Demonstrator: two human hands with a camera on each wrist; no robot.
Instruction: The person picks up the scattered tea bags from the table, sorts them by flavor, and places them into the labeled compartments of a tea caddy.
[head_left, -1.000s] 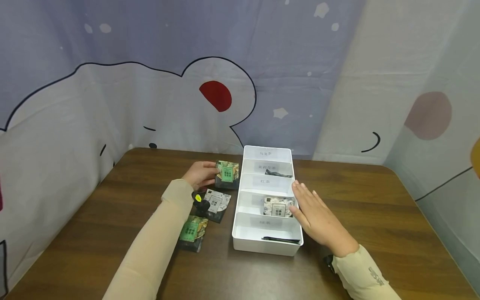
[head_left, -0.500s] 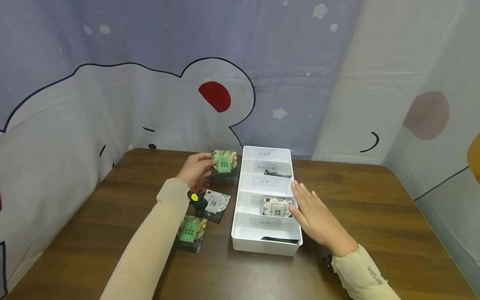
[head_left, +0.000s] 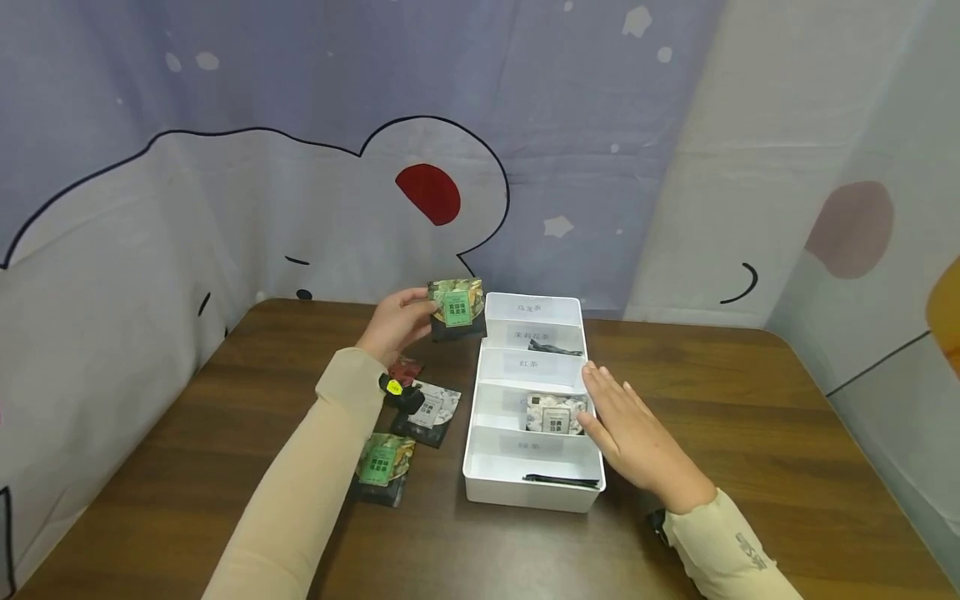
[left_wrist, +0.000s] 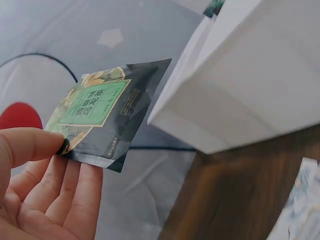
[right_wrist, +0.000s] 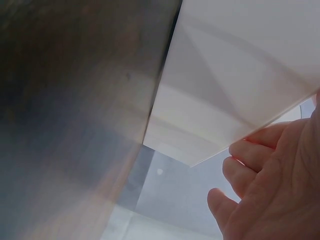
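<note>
My left hand (head_left: 399, 323) pinches a green and black tea sachet (head_left: 457, 308) by its left edge, thumb in front and fingers behind. The sachet is raised beside the far left corner of a white divided box (head_left: 534, 498); in the left wrist view the tea sachet (left_wrist: 100, 110) hangs tilted near the box wall (left_wrist: 240, 85). My right hand (head_left: 641, 437) lies along the box's right rim with fingers straight; in the right wrist view the right hand (right_wrist: 272, 170) meets the rim. A white-labelled sachet (head_left: 556, 414) and a few dark-edged ones stand in the compartments.
Left of the box, on the wooden table (head_left: 750, 417), lie a white sachet (head_left: 435, 410), another green sachet (head_left: 384, 468) and a red sachet (head_left: 405, 371) partly hidden by the left wrist. A patterned curtain (head_left: 585, 167) hangs behind the table.
My left hand has lifted the green tea sachet up and away from the table, most recently shifting it right toward the box's far corner. The red sachet has come into view. My right hand stays put.
</note>
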